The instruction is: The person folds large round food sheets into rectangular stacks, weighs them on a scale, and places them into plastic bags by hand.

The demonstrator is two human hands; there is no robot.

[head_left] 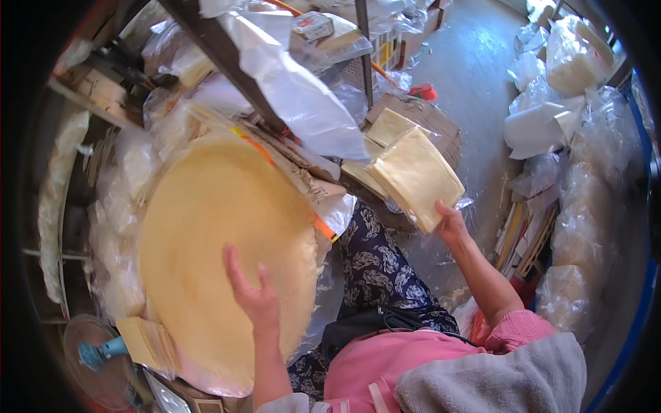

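My left hand [256,289] is raised over a big round stack of thin pale-yellow sheets [200,248], its fingers spread and slightly blurred; nothing is in it. Whether it touches the top sheet I cannot tell. With my right hand [451,226] I grip the near corner of a packet of square, cream-yellow sheets [416,175], thumb on top. The packet lies tilted over other square sheets [389,127], which rest by a piece of brown cardboard [441,127]. At the lower left of the round stack leans another bundle of square sheets [148,344].
A dark metal post [231,58] slants across the upper left, with white plastic sheeting [303,103] beside it. Bagged goods [585,213] line the right side. A clear round lid-like disc [100,361] with a blue handle stands at the lower left. The grey floor [475,51] runs behind.
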